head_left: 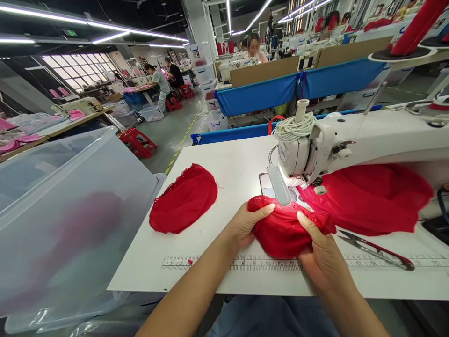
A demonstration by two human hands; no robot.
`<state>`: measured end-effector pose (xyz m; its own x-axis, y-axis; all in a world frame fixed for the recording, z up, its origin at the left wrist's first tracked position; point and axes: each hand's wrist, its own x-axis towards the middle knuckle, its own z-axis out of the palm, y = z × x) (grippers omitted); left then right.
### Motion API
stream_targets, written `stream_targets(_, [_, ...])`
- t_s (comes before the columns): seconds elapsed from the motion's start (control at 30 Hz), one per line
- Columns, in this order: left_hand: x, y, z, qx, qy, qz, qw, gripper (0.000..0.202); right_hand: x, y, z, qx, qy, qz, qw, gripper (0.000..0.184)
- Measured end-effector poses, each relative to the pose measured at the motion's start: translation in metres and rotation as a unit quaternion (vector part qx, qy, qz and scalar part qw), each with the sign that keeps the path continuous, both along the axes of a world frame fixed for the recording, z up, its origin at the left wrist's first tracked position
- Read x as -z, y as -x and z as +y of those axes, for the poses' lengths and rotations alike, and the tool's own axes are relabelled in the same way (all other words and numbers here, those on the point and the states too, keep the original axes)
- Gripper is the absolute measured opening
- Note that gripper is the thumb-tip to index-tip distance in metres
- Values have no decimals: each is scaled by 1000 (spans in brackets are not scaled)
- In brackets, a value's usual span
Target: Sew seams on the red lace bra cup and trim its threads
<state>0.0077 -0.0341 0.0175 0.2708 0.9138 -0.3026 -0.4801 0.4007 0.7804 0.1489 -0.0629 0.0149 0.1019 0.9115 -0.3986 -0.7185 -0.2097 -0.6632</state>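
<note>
So it's a white tabletop (242,161) with a ruler scale (266,263) printed along the near edge. Flat red cloth piece (185,201) on the left, tiny red scrap (190,262) on the scale just past the 2. Over right: a white sewing machine (382,140), bigger red cloth (379,199) under its arm, snips (393,256) lying slanted across the scale.

Beyond and left of the left grip (247,224), a grey floor (171,135) with a yellow line (183,140) holds a red stool (137,142). Farther off, a gridded window (82,70) glows beneath a dark ceiling (154,14) hung with strip lights (42,14); nearer the grip, a pale column (194,21) rises.
</note>
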Motion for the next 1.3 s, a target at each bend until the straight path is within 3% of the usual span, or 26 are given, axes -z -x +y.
stream_targets(0.37, [-3, -2, -2, -2, -26, 14, 1000, 34, 2, -1, -1, 10, -20, -31, 999, 63])
stream_targets(0.6, [-10, -4, -5, -30, -17, 5, 999, 31, 3, -3, -1, 25, -14, -41, 999, 51])
stream_targets(0.87, [-5, -4, -2, -56, 33, -20, 998, 36, -1, -1, 1, 17, 3, -28, 999, 59])
stream_targets(0.97, [-5, -5, -2, -40, 6, -29, 999, 44, -1, 2, 0, 3, -10, -23, 1000, 58])
stream_targets(1.07, [-7, -7, -3, -21, -24, -11, 999, 43, 1, 3, -1, -15, -17, -24, 999, 50])
stream_targets(1.3, [-3, -8, 0, -100, 11, 9, 995, 34, 2, 2, -2, -21, 2, -22, 1000, 30])
